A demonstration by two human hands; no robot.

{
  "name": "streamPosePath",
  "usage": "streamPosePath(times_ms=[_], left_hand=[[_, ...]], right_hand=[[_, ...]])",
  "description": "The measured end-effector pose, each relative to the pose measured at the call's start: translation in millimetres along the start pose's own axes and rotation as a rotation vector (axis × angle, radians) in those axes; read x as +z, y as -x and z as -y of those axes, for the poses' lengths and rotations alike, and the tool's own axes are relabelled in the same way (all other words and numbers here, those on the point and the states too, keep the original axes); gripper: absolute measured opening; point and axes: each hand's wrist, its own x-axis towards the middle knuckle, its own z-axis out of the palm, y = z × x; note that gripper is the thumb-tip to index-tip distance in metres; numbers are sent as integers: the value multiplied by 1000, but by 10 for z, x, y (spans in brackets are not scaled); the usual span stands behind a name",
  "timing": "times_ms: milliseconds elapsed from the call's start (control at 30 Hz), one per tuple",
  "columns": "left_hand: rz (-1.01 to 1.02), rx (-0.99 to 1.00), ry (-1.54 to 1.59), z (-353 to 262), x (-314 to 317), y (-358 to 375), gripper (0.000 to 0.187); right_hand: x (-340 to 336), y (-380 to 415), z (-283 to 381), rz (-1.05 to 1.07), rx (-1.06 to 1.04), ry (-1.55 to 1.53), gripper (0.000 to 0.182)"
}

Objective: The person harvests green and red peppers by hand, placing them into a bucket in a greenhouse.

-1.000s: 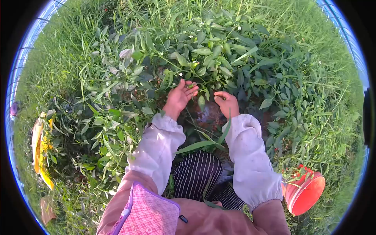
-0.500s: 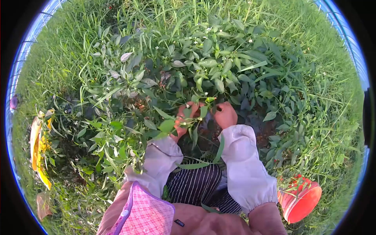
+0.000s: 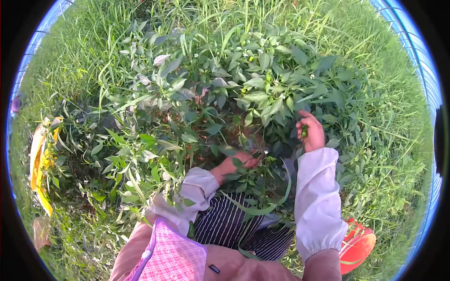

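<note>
Leafy pepper plants (image 3: pixel 262 96) with small white flowers spread in front of me. My right hand (image 3: pixel 311 132) is raised at the right edge of the leaves, its fingers curled round small green peppers (image 3: pixel 304 131). Lower and to the left, my left hand (image 3: pixel 240 162) is among stems and leaves near a white flower (image 3: pixel 266 151). Leaves partly cover its fingers, and whether it grips anything cannot be made out.
A red bucket (image 3: pixel 357 248) stands in the grass at the lower right. Yellow and white material (image 3: pixel 40 159) lies at the far left. Striped cloth (image 3: pixel 225 220) covers my legs. Tall grass (image 3: pixel 84 47) surrounds the plants.
My hands have moved apart: the right went outward to the right, and now shows green peppers in its fingers; the left moved slightly down and right. The view has shifted a little.
</note>
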Motion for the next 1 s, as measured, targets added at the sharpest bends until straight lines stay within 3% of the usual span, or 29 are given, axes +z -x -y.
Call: streamPosePath(times_ms=[33,67,133,200,267,300,367,400,467,500,533,600,667,733,767,800,867,933,1000], left_hand=[[-11,37,-305,-348,-150,-2,29],[-10,37,-308,-291,-72,10,29],[-145,-40,139,-116,147,37,36],[-211,-77,360,-226,32,26,40],[30,47,-553,-376,-204,87,47],[37,43,-551,-364,-194,172,47],[-77,-378,500,-384,-191,326,54],[-65,-378,504,-404,-249,397,54],[79,-129,-175,-799,-624,453,63],[186,-218,-314,-1045,-820,407,62],[208,-310,-224,-1200,-1034,385,51],[-294,-220,588,-1194,-1216,332,31],[-771,-137,944,-1293,-1581,151,17],[-953,-211,656,-1259,-1763,-142,12],[-872,-300,615,-1248,-1737,-281,18],[-683,-491,362,-1220,-1683,-390,33],[-409,-647,-341,-1249,-1409,-440,50],[-495,-568,-310,-1111,-1073,-329,57],[-591,-512,-276,-980,-815,-228,48]], right_hand=[[155,-71,36,44,-79,199,44],[324,-90,52,89,-159,396,50],[679,-41,-29,275,-405,696,47],[873,7,-360,289,-764,1040,42],[1000,257,-613,200,-846,1304,37],[890,257,-909,158,-1066,1182,31],[919,331,-1088,273,-552,767,31],[831,467,-1039,194,-849,1280,33],[718,493,-1138,187,-835,1325,35],[685,477,-1190,191,-835,1364,38],[675,460,-1231,192,-834,1362,38],[664,416,-1321,169,-838,1433,39],[655,360,-1445,168,-844,1455,41],[669,311,-1607,171,-858,1476,43],[673,300,-1710,120,-880,1528,46],[688,318,-1724,69,-898,1581,49],[671,383,-1661,105,-802,1487,52],[655,431,-1500,132,-701,1391,55],[645,457,-1361,158,-556,1329,59]])
